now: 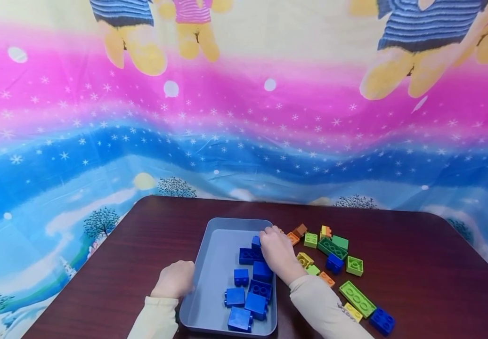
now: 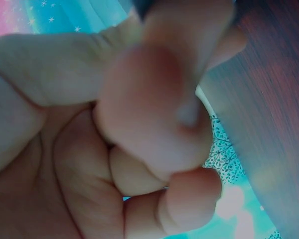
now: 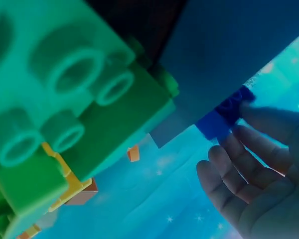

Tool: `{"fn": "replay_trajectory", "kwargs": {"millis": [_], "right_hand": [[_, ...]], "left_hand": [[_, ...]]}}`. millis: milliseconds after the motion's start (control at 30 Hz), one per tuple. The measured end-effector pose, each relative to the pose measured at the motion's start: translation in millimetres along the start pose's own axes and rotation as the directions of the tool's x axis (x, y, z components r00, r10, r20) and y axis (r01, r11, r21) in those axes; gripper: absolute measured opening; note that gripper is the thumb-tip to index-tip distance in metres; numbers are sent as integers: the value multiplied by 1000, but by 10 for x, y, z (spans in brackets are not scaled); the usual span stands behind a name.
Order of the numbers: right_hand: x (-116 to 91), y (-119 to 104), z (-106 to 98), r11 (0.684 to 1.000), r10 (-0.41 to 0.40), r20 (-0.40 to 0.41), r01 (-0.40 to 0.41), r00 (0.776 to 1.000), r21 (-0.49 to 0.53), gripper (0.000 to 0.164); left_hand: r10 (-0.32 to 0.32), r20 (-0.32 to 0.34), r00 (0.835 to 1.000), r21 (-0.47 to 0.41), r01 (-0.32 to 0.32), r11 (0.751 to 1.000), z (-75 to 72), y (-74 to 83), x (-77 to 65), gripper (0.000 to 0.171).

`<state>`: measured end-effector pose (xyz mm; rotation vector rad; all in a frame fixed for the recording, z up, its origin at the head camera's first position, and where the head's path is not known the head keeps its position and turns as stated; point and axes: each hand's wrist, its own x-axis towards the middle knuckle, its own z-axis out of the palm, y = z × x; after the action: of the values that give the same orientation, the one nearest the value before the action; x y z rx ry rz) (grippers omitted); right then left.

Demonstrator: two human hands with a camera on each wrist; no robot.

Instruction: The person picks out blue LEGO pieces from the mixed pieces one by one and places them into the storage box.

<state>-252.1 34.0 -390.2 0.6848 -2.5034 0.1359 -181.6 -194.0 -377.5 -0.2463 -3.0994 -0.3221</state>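
My left hand (image 1: 174,278) is at the left side of the grey tray (image 1: 201,273), its fingers curled in at the rim. In the left wrist view the curled fingers (image 2: 139,99) fill the picture, with a dark edge at the fingertips. Over the tray's far right corner, my right hand (image 1: 280,252) pinches a blue brick (image 3: 214,123) between thumb and fingers. Several other blue bricks (image 1: 239,319) lie along the tray's right half, some on their sides.
Right of the tray, loose bricks lie scattered, among them a long lime brick (image 1: 357,299), a dark green brick (image 1: 332,248), a yellow brick (image 1: 305,259) and blue bricks (image 1: 382,321). A printed cloth (image 1: 244,117) hangs behind the dark brown table (image 1: 142,245).
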Motion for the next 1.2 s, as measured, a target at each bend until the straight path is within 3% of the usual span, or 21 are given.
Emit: {"fn": "replay_trajectory", "kwargs": {"millis": [367,633,867,1033,1200], "right_hand": [[-40,1,-21,1000,13,53,-13,999,-6,5],[-110,24,-18,999,37,198,-31,980,-32,2],[-158,148,-91,999,33,209,-34,977,0,2],[-186,336,-247,989,128,272,-142,954,33,6],[-264,581,-378,966,218,373,-254,902,50,5]], "left_hand": [[9,0,1000,6,-9,1000,-8,11,-1,20],[3,15,1000,14,-3,1000,6,10,2,20],[9,21,1000,25,-10,1000,5,28,-1,19],[5,10,1000,36,-6,999,-1,30,3,19],[0,10,1000,21,0,1000,3,16,-5,21]]}}
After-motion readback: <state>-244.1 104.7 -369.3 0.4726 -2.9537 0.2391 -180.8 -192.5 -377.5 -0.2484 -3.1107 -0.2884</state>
